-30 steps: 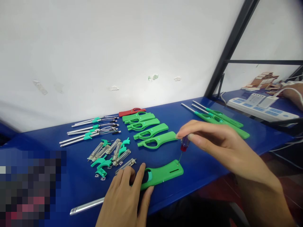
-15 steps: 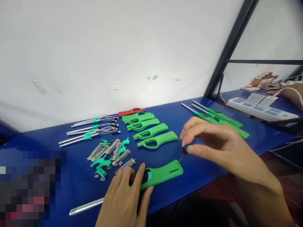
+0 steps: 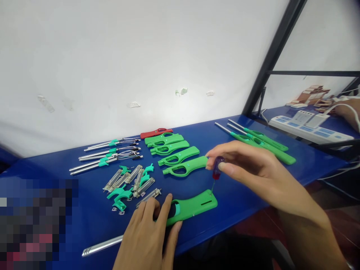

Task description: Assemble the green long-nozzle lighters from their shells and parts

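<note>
The left hand [image 3: 149, 232] covers the neck of the green lighter [image 3: 197, 207], so the joint between its handle and the metal tube [image 3: 104, 245] cannot be seen, nor can the undersides of the gripping fingers. The lighter lies close to the near edge of the blue worktop [image 3: 236, 206], its tube pointing toward the near left corner, which a pixelated patch hides. The screwdriver [image 3: 216, 169] has its handle partly behind the thumb of the right hand [image 3: 247, 168]; its tip meets the butt end of the lighter beside the dark slot, but the screw there is too small to make out.

The left hand lies palm down, index finger along the far side of the handle and thumb on the near side, closed around it. The right wrist is arched above the near edge, thumb and fingertips pinched on the screwdriver, which leans slightly. The right fingertips overlap the end of the nearest green handle shell [image 3: 194, 165] in a row reaching a red shell [image 3: 156, 133] by the far edge. Toward the far right corner, assembled lighters [image 3: 281, 155] lie partly behind this hand. Beyond, another person's hand [image 3: 350, 108] is blurred and cut off.
</note>
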`<action>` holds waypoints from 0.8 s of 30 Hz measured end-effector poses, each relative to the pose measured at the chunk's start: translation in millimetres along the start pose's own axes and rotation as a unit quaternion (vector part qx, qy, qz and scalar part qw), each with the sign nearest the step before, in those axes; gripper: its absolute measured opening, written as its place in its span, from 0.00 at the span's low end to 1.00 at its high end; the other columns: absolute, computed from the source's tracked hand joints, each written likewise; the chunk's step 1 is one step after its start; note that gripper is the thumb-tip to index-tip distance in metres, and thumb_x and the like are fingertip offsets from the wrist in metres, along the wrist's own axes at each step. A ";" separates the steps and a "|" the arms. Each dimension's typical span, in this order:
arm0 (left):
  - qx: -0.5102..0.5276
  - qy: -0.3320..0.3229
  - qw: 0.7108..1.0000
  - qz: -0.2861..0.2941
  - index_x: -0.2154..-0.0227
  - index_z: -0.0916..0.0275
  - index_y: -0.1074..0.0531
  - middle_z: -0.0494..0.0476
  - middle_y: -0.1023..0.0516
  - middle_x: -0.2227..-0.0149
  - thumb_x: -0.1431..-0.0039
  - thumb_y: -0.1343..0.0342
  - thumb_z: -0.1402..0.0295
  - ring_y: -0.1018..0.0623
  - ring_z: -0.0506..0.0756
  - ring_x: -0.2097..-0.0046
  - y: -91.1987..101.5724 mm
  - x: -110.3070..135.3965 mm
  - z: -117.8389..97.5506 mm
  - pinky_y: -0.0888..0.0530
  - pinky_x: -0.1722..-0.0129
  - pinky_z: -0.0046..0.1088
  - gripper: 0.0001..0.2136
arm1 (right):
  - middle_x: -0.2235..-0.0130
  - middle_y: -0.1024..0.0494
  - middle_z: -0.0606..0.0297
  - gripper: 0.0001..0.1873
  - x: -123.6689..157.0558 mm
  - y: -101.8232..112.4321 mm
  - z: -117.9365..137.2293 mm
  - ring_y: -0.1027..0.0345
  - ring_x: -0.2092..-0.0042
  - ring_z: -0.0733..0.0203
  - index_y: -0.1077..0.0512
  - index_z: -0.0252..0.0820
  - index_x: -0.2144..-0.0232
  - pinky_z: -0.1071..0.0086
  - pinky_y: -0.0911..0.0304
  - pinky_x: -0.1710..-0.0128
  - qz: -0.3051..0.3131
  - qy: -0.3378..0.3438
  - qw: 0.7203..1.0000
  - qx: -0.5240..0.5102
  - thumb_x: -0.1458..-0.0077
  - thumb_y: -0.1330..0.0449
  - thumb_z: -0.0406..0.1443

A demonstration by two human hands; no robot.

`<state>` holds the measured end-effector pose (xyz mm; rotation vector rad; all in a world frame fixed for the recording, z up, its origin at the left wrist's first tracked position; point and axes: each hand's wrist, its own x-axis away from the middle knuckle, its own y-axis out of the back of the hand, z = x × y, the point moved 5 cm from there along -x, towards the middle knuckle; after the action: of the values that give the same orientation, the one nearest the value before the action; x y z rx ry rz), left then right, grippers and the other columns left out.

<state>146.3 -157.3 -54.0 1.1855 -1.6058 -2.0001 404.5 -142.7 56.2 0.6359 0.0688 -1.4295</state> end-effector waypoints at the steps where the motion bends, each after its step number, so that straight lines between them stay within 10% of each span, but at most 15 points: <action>1: 0.001 0.000 1.000 0.002 0.27 0.58 0.38 0.65 0.21 0.48 0.22 0.48 0.58 0.16 0.66 0.49 -0.5 0.0 0.1 0.14 0.51 0.47 0.25 | 0.53 0.15 0.71 0.08 -0.1 -0.6 0.0 0.21 0.53 0.65 0.18 0.59 0.50 0.75 0.26 0.51 0.004 0.001 1.000 0.002 0.28 0.35 0.42; 19: 0.002 -0.002 1.000 -0.008 0.27 0.58 0.38 0.65 0.22 0.48 0.22 0.49 0.58 0.16 0.66 0.49 0.4 0.8 -1.1 0.14 0.51 0.47 0.25 | 0.54 0.17 0.75 0.09 1.7 -3.2 2.1 0.22 0.53 0.66 0.19 0.57 0.57 0.76 0.26 0.51 0.027 0.021 0.999 -0.001 0.38 0.25 0.39; 24: 0.000 -0.002 1.000 -0.004 0.27 0.58 0.38 0.64 0.21 0.48 0.22 0.49 0.58 0.16 0.66 0.49 -0.6 0.2 -0.8 0.14 0.51 0.47 0.26 | 0.51 0.15 0.74 0.14 3.2 -5.2 -0.4 0.21 0.49 0.67 0.22 0.63 0.43 0.75 0.27 0.47 0.051 0.005 0.999 0.006 0.26 0.36 0.39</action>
<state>147.0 -157.8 -54.6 1.1906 -1.6059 -2.0085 400.3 -145.4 52.7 0.6478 0.0352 -1.3283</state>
